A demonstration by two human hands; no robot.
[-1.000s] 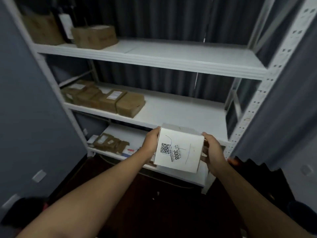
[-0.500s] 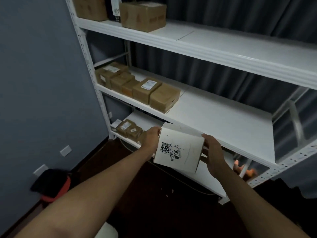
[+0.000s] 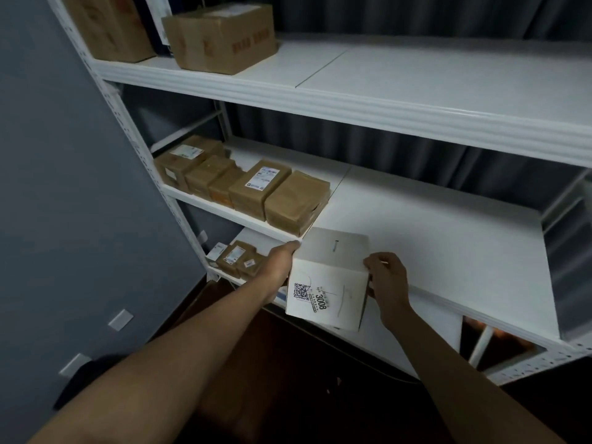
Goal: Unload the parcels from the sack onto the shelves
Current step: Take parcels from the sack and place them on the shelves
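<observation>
I hold a white parcel box (image 3: 330,283) with a QR code and the number 3008 on its near face. My left hand (image 3: 282,261) grips its left side and my right hand (image 3: 386,278) grips its right edge. The box is tilted, its far end over the front lip of the middle shelf (image 3: 432,225), just right of a row of several brown parcels (image 3: 250,184). The white shelving rack also has a top shelf (image 3: 416,78) and a lower shelf (image 3: 253,235). No sack shows in view.
Two large brown cartons (image 3: 221,36) stand at the left of the top shelf. Small brown parcels (image 3: 238,256) lie on the lower shelf at the left. A grey wall (image 3: 64,203) runs along the left. Dark curtains hang behind the rack, with dark floor below.
The view has swung left and closer to the rack. Both hands have lifted the white box up and forward, from in front of the lower shelf to the lip of the middle shelf.
</observation>
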